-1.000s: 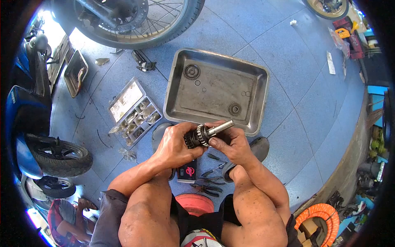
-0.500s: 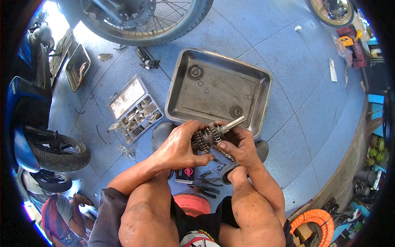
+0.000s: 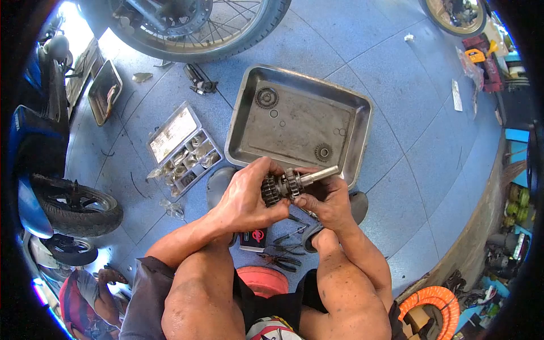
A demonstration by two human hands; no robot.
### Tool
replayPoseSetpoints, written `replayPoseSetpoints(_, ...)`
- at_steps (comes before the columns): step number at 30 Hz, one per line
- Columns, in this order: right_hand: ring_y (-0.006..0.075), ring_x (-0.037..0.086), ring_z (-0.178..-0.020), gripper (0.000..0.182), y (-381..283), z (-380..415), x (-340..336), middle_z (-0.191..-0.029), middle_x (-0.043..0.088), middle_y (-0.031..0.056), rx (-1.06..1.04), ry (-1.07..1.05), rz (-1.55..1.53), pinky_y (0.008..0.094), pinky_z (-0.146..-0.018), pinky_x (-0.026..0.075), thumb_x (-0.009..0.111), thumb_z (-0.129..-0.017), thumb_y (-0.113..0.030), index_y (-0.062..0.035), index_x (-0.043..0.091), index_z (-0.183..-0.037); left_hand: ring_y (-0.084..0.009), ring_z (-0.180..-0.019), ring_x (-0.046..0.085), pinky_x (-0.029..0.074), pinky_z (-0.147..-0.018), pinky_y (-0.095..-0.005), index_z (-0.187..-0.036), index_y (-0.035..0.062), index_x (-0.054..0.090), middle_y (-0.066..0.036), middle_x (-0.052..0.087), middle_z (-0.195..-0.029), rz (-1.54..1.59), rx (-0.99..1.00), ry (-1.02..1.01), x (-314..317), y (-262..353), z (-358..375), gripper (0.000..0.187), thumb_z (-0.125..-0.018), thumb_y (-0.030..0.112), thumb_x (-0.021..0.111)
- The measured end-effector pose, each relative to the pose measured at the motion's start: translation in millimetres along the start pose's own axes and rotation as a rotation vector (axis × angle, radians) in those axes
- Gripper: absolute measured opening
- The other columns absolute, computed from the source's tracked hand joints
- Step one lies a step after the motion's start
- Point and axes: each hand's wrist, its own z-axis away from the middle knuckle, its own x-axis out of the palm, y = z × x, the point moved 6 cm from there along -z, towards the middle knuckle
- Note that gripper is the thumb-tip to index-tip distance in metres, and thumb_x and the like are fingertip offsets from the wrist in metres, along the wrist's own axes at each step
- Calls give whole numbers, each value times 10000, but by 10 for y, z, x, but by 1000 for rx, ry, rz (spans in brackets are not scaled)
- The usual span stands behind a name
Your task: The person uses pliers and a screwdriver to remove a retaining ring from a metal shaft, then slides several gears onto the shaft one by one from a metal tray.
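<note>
My left hand [image 3: 249,195] is closed around the left end of a gear shaft [image 3: 292,184] with toothed gears on it. The fingers of my right hand [image 3: 327,204] grip its right part, and the bare metal rod points right and slightly up. Beyond my hands lies a metal tray [image 3: 294,122]. In it are a large gear [image 3: 267,98] at the upper left, a smaller gear [image 3: 323,152] at the lower right and several thin rings.
An open parts box [image 3: 184,153] sits left of the tray. Pliers [image 3: 280,258], a small black box [image 3: 253,240] and a red round object [image 3: 263,280] lie between my legs. A motorcycle wheel [image 3: 192,34] stands ahead. Another person [image 3: 85,300] is at the lower left.
The gear shaft has tilted a little closer to level in my hands. My left thumb has moved in nearer the gears. The tray's contents look the same.
</note>
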Motion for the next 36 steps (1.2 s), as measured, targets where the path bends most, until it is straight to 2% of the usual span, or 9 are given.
replayPoseSetpoints(5, 147, 643, -983, 537, 52, -13, 11, -1080, 689, 102, 70, 23, 11, 292, -885, 529, 838, -766, -172, 47, 612, -1201, -370, -800, 627, 496, -724, -411, -1038, -31, 579, -208, 628, -892, -143, 6, 66, -26, -43, -19, 475, -644, 187, 731)
replayPoseSetpoints(8, 146, 643, -982, 535, 99, -2, 14, -1085, 689, 106, 85, 8, 7, 294, -882, 530, 838, -768, -181, 49, 614, -1196, -421, -807, 616, 494, -726, -465, -965, -67, 594, -236, 595, -835, -64, -115, -157, 44, -136, -12, 430, -687, 232, 726)
replayPoseSetpoints(11, 143, 643, -980, 537, 61, -4, 15, -1081, 690, 104, 56, -2, 18, 292, -884, 529, 840, -766, -185, 48, 615, -1195, -377, -770, 627, 496, -705, -420, -1007, -64, 614, -211, 635, -838, 13, -42, -127, 23, -99, 8, 417, -674, 169, 710)
replayPoseSetpoints(14, 143, 643, -979, 535, -8, -9, 27, -1071, 692, 102, 27, -16, 75, 296, -887, 529, 845, -760, -180, 48, 616, -1186, -372, -763, 624, 498, -706, -416, -1047, -66, 614, -206, 636, -847, 172, -201, -161, 33, -131, 44, 438, -678, 149, 713)
replayPoseSetpoints(23, 147, 628, -1033, 558, -53, -15, 56, -1114, 669, 103, -51, -26, -49, 313, -932, 520, 862, -731, -104, 30, 592, -1202, -361, -843, 624, 492, -744, -416, -1005, -33, 585, -202, 609, -906, 23, 16, -31, -23, -2, 3, 426, -657, 155, 743)
replayPoseSetpoints(28, 153, 627, -1048, 547, -217, -11, -44, -1119, 660, 97, -123, -6, 10, 315, -952, 511, 858, -723, -70, 26, 597, -1194, -261, -877, 645, 499, -803, -368, -1052, -29, 601, -155, 646, -927, 71, -84, -102, -16, -76, 30, 487, -621, 149, 741)
replayPoseSetpoints(31, 156, 627, -1053, 542, -178, -2, -4, -1135, 658, 101, -141, -21, 51, 318, -958, 511, 856, -724, -65, 20, 601, -1194, -352, -826, 634, 503, -750, -407, -1002, -41, 589, -205, 624, -872, 140, -135, -77, 26, -96, 43, 452, -621, 142, 751)
replayPoseSetpoints(35, 158, 627, -1058, 553, -105, 18, 68, -1142, 660, 102, -60, -73, 6, 318, -957, 512, 855, -724, -69, 16, 600, -1208, -357, -828, 643, 506, -747, -410, -1019, -47, 591, -214, 629, -879, 133, -123, -65, 27, -84, 39, 467, -624, 144, 751)
replayPoseSetpoints(36, 159, 626, -1063, 552, -91, 17, 59, -1146, 660, 104, -55, -55, -2, 320, -953, 514, 849, -733, -71, 18, 597, -1216, -296, -851, 645, 504, -773, -378, -1042, -39, 595, -182, 645, -906, 108, -119, -59, 21, -95, 38, 500, -625, 166, 779)
